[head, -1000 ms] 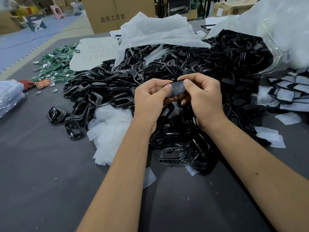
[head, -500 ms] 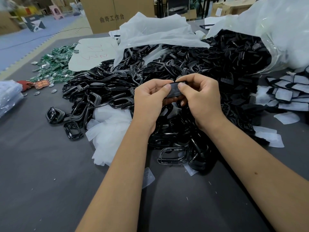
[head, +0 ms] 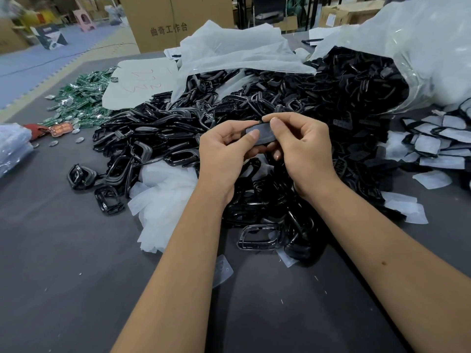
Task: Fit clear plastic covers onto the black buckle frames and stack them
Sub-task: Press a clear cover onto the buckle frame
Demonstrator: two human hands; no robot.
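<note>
A black buckle frame [head: 265, 135] with a clear cover over its opening is held up above the pile, between both hands. My left hand [head: 224, 154] grips its left end, thumb on the front face. My right hand [head: 304, 151] pinches its right end, thumb pressed on the top edge. Below and behind them spreads a big heap of loose black buckle frames [head: 178, 138]. Covered frames lie stacked at the right [head: 433, 138]. A heap of clear covers [head: 163, 200] lies left of my left forearm.
The work lies on a dark grey table [head: 63, 276]. A large clear bag [head: 420, 59] spilling black frames stands at the back right. White sheeting [head: 237, 52] lies behind the pile. Green packets [head: 79, 103] are scattered at the back left, and a cardboard box [head: 173, 21] stands beyond.
My right thumb has shifted along the frame's top edge toward the left hand; the frame has tilted slightly. Both hands stay in the same place.
</note>
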